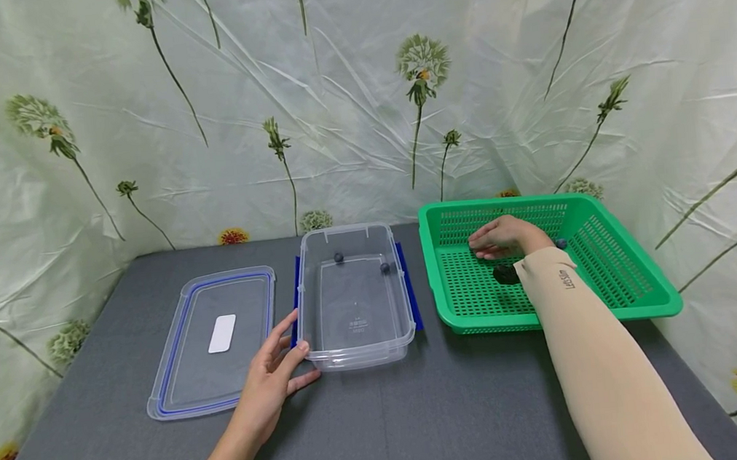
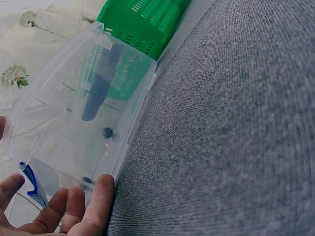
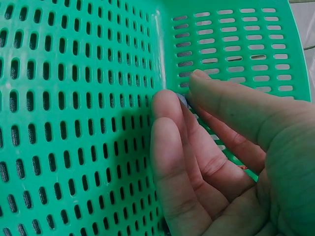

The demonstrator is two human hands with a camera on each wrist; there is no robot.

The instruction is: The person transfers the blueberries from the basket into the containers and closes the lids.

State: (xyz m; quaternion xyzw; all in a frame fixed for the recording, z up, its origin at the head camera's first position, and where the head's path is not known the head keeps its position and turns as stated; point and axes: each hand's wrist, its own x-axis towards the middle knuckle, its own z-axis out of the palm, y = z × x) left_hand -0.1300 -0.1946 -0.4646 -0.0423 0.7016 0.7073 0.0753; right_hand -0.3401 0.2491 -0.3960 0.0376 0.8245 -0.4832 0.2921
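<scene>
My left hand point(image 1: 270, 381) rests against the left side of a clear plastic container point(image 1: 360, 355), its thumb at the near corner of the rim and its fingers loosely extended. Two blueberries, one towards the back point(image 1: 339, 258) and one by the right wall point(image 1: 385, 268), lie inside. My right hand point(image 1: 507, 236) reaches down into a green slotted basket point(image 1: 441, 304). In the right wrist view, a blueberry point(image 3: 183, 100), mostly hidden by the fingers, sits pinched between thumb and fingertips near the basket's wall. Another blueberry point(image 1: 561, 244) shows beside the right forearm in the basket.
A clear lid point(image 1: 190, 377) with a blue seal and a white label lies left of the container. Blue latches point(image 1: 408, 285) hang off the container's sides. Grey cloth covers the table point(image 1: 386, 426), and a dandelion-print curtain point(image 1: 352, 114) stands behind it.
</scene>
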